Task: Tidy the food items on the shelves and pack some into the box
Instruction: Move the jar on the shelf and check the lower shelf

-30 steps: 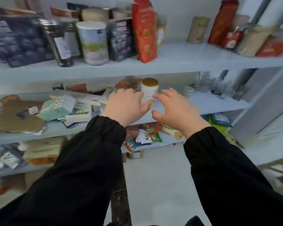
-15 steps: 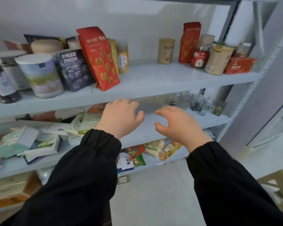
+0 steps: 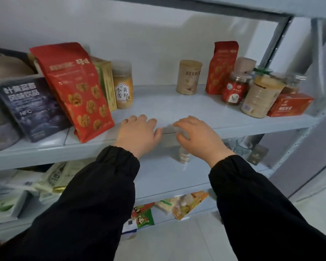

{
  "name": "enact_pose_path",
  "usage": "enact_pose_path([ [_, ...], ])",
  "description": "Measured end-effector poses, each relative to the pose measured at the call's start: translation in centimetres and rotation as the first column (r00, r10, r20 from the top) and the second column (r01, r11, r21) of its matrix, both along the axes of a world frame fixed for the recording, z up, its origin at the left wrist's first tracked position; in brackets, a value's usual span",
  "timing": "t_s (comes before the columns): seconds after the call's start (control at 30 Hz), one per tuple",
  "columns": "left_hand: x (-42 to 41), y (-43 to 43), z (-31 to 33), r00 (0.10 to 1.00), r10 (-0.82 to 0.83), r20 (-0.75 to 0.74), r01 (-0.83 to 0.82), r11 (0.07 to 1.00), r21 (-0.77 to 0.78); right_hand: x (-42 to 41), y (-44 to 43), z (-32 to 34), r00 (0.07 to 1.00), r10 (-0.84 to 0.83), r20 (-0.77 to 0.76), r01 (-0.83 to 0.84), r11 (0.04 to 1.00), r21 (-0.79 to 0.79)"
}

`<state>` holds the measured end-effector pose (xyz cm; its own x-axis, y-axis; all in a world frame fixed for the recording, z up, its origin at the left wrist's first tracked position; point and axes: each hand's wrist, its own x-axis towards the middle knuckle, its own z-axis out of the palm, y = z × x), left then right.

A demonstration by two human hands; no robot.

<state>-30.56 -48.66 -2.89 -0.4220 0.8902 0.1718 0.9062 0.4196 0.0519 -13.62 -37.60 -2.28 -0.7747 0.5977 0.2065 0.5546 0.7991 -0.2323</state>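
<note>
My left hand [image 3: 138, 131] and my right hand [image 3: 198, 135] hover side by side at the front edge of the upper shelf [image 3: 177, 106], fingers spread, holding nothing. A big red walnut pouch [image 3: 73, 89] leans just left of my left hand, with a yellow-powder jar [image 3: 123, 84] behind it. A beige canister [image 3: 189, 77] stands at the back. At the right are a second red pouch [image 3: 221, 66], a red-labelled jar [image 3: 234, 89], a tan tin [image 3: 261, 97] and an orange box [image 3: 290, 104]. A small jar [image 3: 183, 157] sits on the shelf below, under my right hand.
A dark blueberry drink box [image 3: 29, 108] stands at the far left of the upper shelf. Flat green and white packets [image 3: 53, 178] lie on the middle shelf [image 3: 164, 176]. Snack bags [image 3: 181, 204] lie on the lowest shelf. A metal upright [image 3: 275, 42] bounds the right side.
Both hands have risen from the middle shelf to the front edge of the upper shelf. The white jar with a brown lid between them earlier is no longer there. The view has tilted upward.
</note>
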Motion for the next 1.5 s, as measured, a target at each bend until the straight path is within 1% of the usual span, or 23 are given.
enact_pose_path([
  [0.1, -0.7, 1.7, -1.0, 0.996, 0.065, 0.058, -0.062, 0.997, -0.048, -0.6, 4.1, -0.9, 0.993, 0.024, 0.119, -0.010, 0.993, -0.120],
  [0.2, -1.1, 3.0, -1.4, 0.986, 0.130, 0.101, -0.125, 0.991, -0.050, -1.6, 8.2, -0.2, 0.968, 0.120, 0.219, -0.086, 0.983, -0.161],
  [0.3, -1.3, 3.9, -1.3, 0.963, 0.215, 0.163, -0.205, 0.976, -0.075, -4.1, 12.4, 0.7, 0.925, 0.222, 0.309, -0.154, 0.961, -0.232],
  [0.33, -1.3, 4.1, -1.3, 0.954, 0.245, 0.172, -0.235, 0.969, -0.078, -5.2, 13.7, 0.8, 0.906, 0.260, 0.334, -0.184, 0.953, -0.242],
  [0.4, -1.3, 4.3, -1.5, 0.937, 0.293, 0.190, -0.286, 0.956, -0.068, -7.9, 16.2, 0.8, 0.878, 0.342, 0.335, -0.267, 0.931, -0.250],
  [0.5, -1.2, 4.6, -1.7, 0.907, 0.359, 0.221, -0.355, 0.933, -0.059, -12.1, 18.6, 0.4, 0.860, 0.444, 0.251, -0.388, 0.889, -0.242],
  [0.57, -1.1, 4.8, -1.8, 0.894, 0.388, 0.225, -0.388, 0.921, -0.050, -14.7, 19.2, 0.1, 0.854, 0.492, 0.166, -0.447, 0.859, -0.248],
  [0.63, -1.0, 4.9, -1.9, 0.889, 0.404, 0.216, -0.407, 0.913, -0.035, -16.9, 18.6, 0.0, 0.845, 0.532, 0.051, -0.496, 0.816, -0.295],
  [0.7, -0.9, 5.0, -2.0, 0.889, 0.412, 0.198, -0.417, 0.909, -0.020, -18.8, 17.5, 0.0, 0.840, 0.527, -0.130, -0.533, 0.753, -0.386],
  [0.77, -0.8, 4.9, -1.8, 0.886, 0.417, 0.201, -0.420, 0.907, -0.031, -20.5, 16.1, 0.0, 0.810, 0.511, -0.287, -0.584, 0.669, -0.460],
  [0.83, -0.7, 4.8, -1.8, 0.884, 0.419, 0.206, -0.421, 0.906, -0.038, -22.1, 14.8, 0.2, 0.778, 0.488, -0.396, -0.628, 0.581, -0.518],
  [0.9, -0.6, 4.8, -1.6, 0.888, 0.417, 0.195, -0.420, 0.907, -0.027, -23.4, 13.8, 0.2, 0.755, 0.455, -0.473, -0.656, 0.529, -0.538],
  [0.97, -0.7, 4.8, -1.6, 0.890, 0.420, 0.180, -0.423, 0.906, -0.024, -24.1, 13.2, 0.2, 0.739, 0.449, -0.502, -0.673, 0.528, -0.517],
  [1.07, -0.7, 4.8, -1.7, 0.889, 0.426, 0.167, -0.427, 0.904, -0.033, -24.7, 12.9, 0.0, 0.736, 0.439, -0.515, -0.673, 0.559, -0.485],
  [1.23, -1.2, 5.4, -1.5, 0.871, 0.445, 0.208, -0.459, 0.888, 0.022, -23.2, 13.8, 0.2, 0.761, 0.442, -0.475, -0.643, 0.609, -0.463],
  [1.3, -1.3, 6.0, -0.8, 0.854, 0.467, 0.228, -0.491, 0.869, 0.057, -21.8, 15.0, 0.0, 0.776, 0.416, -0.474, -0.625, 0.611, -0.486],
  [1.37, -1.6, 6.8, 0.0, 0.814, 0.540, 0.212, -0.564, 0.823, 0.070, -20.1, 16.6, -0.3, 0.790, 0.379, -0.481, -0.606, 0.599, -0.523],
  [1.43, -2.3, 7.9, 1.4, 0.769, 0.594, 0.238, -0.616, 0.787, 0.028, -18.2, 18.1, -0.4, 0.804, 0.349, -0.481, -0.588, 0.587, -0.557],
  [1.47, -3.3, 8.6, 1.6, 0.760, 0.598, 0.253, -0.622, 0.783, 0.020, -17.3, 18.9, -0.4, 0.810, 0.332, -0.483, -0.579, 0.584, -0.570],
  [1.5, -3.7, 9.5, 2.3, 0.755, 0.590, 0.287, -0.631, 0.772, 0.074, -16.4, 19.6, -0.4, 0.811, 0.315, -0.493, -0.577, 0.574, -0.582],
])
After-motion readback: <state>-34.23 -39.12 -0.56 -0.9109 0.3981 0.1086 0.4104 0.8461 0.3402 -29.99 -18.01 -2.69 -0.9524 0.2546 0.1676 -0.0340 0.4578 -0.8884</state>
